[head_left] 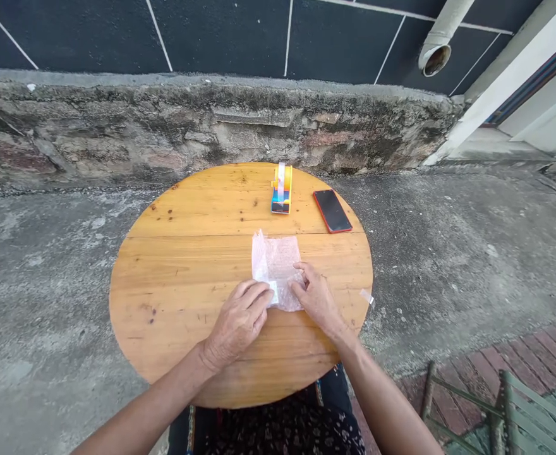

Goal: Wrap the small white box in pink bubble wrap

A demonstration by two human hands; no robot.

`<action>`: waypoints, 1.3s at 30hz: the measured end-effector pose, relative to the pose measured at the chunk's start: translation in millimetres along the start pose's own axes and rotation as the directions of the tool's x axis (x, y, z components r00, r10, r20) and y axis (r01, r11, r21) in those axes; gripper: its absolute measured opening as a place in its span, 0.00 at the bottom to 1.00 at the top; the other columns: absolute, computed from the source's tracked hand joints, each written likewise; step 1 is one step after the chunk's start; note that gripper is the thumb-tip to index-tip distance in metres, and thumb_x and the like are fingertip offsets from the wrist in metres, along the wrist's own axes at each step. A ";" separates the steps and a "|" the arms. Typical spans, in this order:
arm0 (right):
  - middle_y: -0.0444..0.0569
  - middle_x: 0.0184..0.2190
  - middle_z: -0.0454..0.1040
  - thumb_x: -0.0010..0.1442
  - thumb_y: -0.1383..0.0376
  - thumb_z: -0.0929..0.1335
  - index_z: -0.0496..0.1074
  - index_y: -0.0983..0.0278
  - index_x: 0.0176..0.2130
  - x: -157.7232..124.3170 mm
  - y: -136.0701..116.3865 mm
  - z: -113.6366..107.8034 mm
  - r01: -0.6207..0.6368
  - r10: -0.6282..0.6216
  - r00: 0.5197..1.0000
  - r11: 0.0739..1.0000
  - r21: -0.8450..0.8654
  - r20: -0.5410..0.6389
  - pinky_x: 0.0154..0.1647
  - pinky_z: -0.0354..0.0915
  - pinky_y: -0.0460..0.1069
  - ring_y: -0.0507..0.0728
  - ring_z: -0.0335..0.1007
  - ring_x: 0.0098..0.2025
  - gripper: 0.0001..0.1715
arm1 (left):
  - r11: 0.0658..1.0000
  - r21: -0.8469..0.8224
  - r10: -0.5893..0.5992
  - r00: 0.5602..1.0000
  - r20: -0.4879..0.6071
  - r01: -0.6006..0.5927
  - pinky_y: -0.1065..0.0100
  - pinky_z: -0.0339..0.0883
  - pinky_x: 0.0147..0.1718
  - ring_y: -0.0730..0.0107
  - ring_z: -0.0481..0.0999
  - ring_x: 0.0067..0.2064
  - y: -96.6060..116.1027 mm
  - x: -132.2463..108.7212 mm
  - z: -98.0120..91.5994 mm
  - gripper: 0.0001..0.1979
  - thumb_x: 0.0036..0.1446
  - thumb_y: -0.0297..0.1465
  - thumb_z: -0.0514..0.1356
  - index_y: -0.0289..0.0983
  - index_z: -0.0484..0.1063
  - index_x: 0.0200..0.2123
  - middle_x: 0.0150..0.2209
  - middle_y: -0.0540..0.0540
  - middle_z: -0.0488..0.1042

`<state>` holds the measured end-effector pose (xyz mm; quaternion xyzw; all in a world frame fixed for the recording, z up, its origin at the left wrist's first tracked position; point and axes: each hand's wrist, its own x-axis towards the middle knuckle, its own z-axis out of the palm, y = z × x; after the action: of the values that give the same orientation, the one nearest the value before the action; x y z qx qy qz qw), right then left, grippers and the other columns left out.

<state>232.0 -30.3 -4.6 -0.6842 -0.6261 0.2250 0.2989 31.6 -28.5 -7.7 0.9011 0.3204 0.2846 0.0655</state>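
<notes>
A small sheet of clear bubble wrap (275, 260) lies near the middle of a round wooden table (178, 265). My left hand (239, 322) rests on the sheet's near left corner, its fingers curled down onto a small white piece there. My right hand (316, 297) presses the near right edge of the sheet with fingers together. Whether anything is wrapped inside is hidden.
A yellow tape dispenser (281, 189) and a dark phone in a red case (332, 210) sit at the table's far side. A bit of tape (368, 296) hangs off the right rim. Rough stone wall behind, concrete floor around, green metal chair (505, 411) at lower right.
</notes>
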 end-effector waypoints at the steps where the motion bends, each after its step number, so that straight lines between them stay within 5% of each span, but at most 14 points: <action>1: 0.39 0.21 0.65 0.55 0.67 0.65 0.69 0.66 0.51 -1.0 0.4 1.2 -0.004 0.004 1.000 1.000 -0.023 0.012 0.30 0.56 0.46 0.53 0.62 0.24 0.23 | 1.000 0.011 0.006 1.000 0.026 -0.006 0.56 0.67 0.52 0.58 0.65 0.50 -0.2 1.1 -1.4 0.17 0.57 0.18 0.53 0.31 0.70 0.49 0.48 0.40 0.70; 8: 0.47 0.29 0.75 0.56 0.67 0.65 0.68 0.65 0.53 -12.5 3.7 -3.1 -0.005 0.010 1.000 0.985 -0.174 0.028 0.38 0.60 0.48 0.56 0.70 0.32 0.23 | 0.987 0.151 0.040 0.989 0.145 -0.063 0.56 0.70 0.45 0.54 0.64 0.49 4.5 11.6 -7.8 0.21 0.54 0.16 0.52 0.32 0.71 0.50 0.47 0.37 0.68; 12: 0.51 0.34 0.77 0.59 0.64 0.64 0.67 0.66 0.51 -24.5 16.3 -20.1 -0.073 0.069 0.997 0.987 -0.143 -0.032 0.33 0.61 0.49 0.56 0.71 0.30 0.21 | 0.978 0.192 0.044 0.980 0.193 -0.081 0.56 0.70 0.43 0.55 0.64 0.46 6.3 16.3 -9.8 0.20 0.56 0.17 0.51 0.34 0.71 0.50 0.46 0.37 0.68; 18: 0.48 0.26 0.76 0.57 0.62 0.66 0.71 0.65 0.43 -35.8 23.6 -20.7 -0.186 0.186 0.982 0.973 0.137 0.011 0.29 0.60 0.48 0.56 0.70 0.27 0.14 | 0.970 0.228 0.018 0.961 0.275 -0.084 0.57 0.70 0.41 0.56 0.63 0.43 8.9 21.5 -12.7 0.21 0.54 0.15 0.51 0.35 0.71 0.48 0.43 0.39 0.67; 27: 0.39 0.21 0.68 0.56 0.56 0.65 0.67 0.64 0.37 -41.7 12.2 -11.3 -0.392 0.303 0.918 0.791 0.470 0.256 0.12 0.55 0.42 0.47 0.59 0.15 0.14 | 0.961 0.264 -0.016 0.945 0.326 -0.075 0.58 0.69 0.41 0.56 0.63 0.43 12.1 22.9 -14.9 0.20 0.55 0.16 0.52 0.35 0.70 0.49 0.44 0.40 0.67; 33: 0.38 0.21 0.67 0.53 0.52 0.67 0.63 0.63 0.30 -39.1 17.5 -5.8 -0.460 0.324 0.885 0.722 0.517 0.334 0.10 0.57 0.42 0.46 0.60 0.14 0.18 | 0.965 0.242 0.003 0.930 0.367 -0.098 0.56 0.68 0.40 0.56 0.64 0.42 11.0 28.6 -17.8 0.18 0.56 0.17 0.51 0.35 0.71 0.47 0.41 0.40 0.68; 39: 0.34 0.13 0.61 0.56 0.55 0.65 0.63 0.62 0.30 -33.5 14.6 -2.5 -0.404 0.255 0.905 0.768 0.498 0.342 0.09 0.53 0.41 0.47 0.55 0.11 0.13 | 0.967 0.233 -0.009 0.903 0.429 -0.102 0.58 0.67 0.37 0.55 0.64 0.41 13.1 37.9 -22.9 0.15 0.53 0.16 0.52 0.36 0.73 0.39 0.37 0.41 0.67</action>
<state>240.5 -64.3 -15.1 -0.6320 -0.4348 0.5325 0.3578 50.0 -16.9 33.0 0.9499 0.3098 0.0393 0.0130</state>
